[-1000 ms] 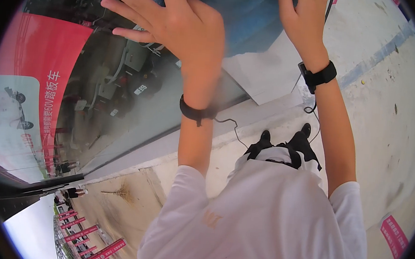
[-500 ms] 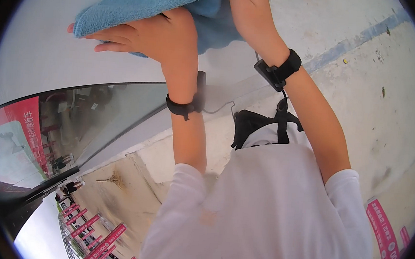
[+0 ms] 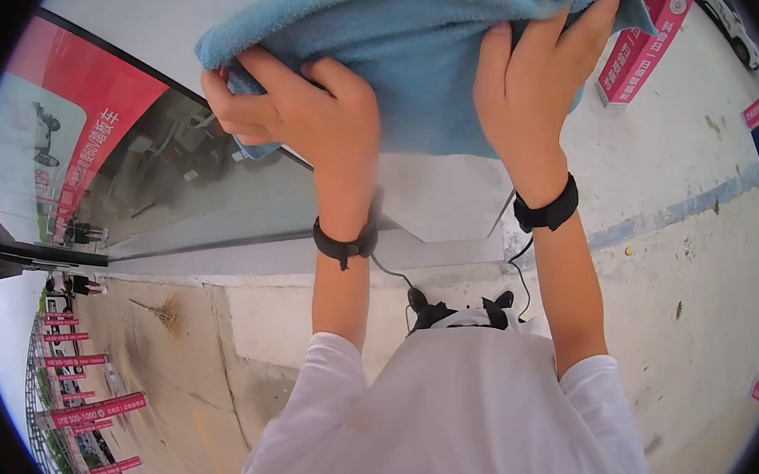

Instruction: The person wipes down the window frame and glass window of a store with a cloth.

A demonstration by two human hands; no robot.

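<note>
Spanning left hand point(image 3: 313, 116) to right hand point(image 3: 533, 98), blue cloth point(image 3: 419, 80), fingers partly curled, gripping it

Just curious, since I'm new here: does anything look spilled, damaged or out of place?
Nothing looks spilled or damaged at the left hand and right hand, both on the blue cloth. One oddity: a dry, straw-like tuft on the pavement at the left, seemingly unconnected to anything nearby.
</note>
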